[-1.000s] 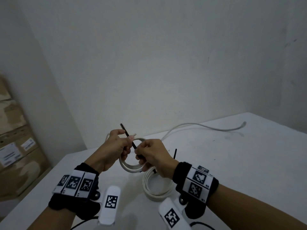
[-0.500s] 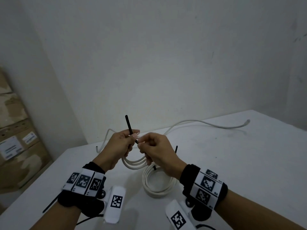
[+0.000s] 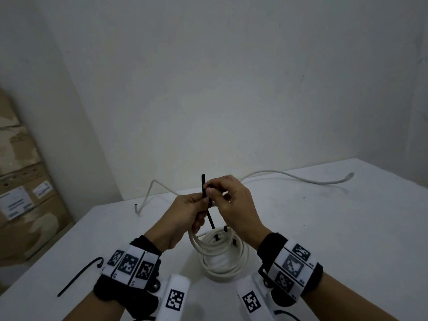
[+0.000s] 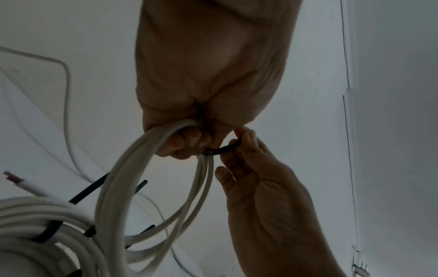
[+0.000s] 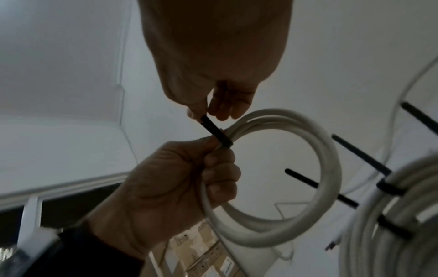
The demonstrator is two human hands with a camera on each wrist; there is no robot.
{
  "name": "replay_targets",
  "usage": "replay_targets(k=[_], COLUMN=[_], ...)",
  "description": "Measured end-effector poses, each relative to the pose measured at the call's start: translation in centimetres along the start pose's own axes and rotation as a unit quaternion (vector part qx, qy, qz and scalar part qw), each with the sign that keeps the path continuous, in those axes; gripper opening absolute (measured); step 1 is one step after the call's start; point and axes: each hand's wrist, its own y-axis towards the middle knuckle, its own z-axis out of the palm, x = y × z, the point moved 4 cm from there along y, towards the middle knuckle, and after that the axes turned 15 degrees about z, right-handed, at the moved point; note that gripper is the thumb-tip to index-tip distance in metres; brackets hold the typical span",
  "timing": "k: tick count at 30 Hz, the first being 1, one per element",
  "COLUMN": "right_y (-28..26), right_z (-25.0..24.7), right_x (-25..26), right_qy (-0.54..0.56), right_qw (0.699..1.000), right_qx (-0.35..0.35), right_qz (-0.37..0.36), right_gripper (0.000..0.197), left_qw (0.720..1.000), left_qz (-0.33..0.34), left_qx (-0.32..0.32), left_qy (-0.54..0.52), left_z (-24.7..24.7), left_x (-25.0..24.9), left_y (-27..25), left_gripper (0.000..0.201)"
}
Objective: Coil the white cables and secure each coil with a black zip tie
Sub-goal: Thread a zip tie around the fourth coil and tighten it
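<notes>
Grip: right hand [image 3: 231,202] pinches zip tie [image 3: 203,188] tail, left hand [image 3: 183,218] clenched on coil [image 3: 209,247] | change: tail now upright, loop drawn tighter, coil lifted | means: nearly cinched | around: tied coil [image 3: 225,265] on table [image 3: 324,228]

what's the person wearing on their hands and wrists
Both hands, the left hand and the right hand, are bare, with no gloves. Each wrist carries a black wristband wrapped with a white strip of square black-and-white markers. A white tagged block juts from each band, and thin black cables trail off.
</notes>
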Motion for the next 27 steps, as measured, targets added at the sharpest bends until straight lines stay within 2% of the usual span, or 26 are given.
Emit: replay_targets(k=[3, 9, 12, 19, 27], right_y=[-0.3, -1.0, -1.5, -0.9, -0.8], right_z=[0.2, -0.2, -0.3, -1.7, -1.6], right_x=[-0.8, -0.8, -0.8, -0.7, -0.3], right_qy=[0.079, 0.107, 0.137, 0.212, 0.215], right_qw=[0.995, 0.989, 0.982, 0.973, 0.974], right_qx=[0.026, 0.091, 0.111, 0.048, 0.034], right_qz=[0.054, 0.055, 0.061, 0.074, 0.070], right_gripper=[0.017, 0.022, 0.017, 0.013, 0.013], left_qw=[1.000, 1.000, 1.000, 0.998, 0.990], left_qz=[-0.004, -0.005, 0.000, 0.049, 0.101], left_qx=[-0.009, -0.009, -0.017, -0.038, -0.060], left_qy=[-0.005, -0.028, -0.022, 0.020, 0.071], left_z=[0.1, 0.4, 0.1, 0.6, 0.6], left_x=[0.3, 0.3, 0.8, 0.3, -0.9], left_y=[0.0, 0.4, 0.5, 0.0, -0.2], left_gripper=[0.023, 0.020, 0.019, 0.017, 0.020])
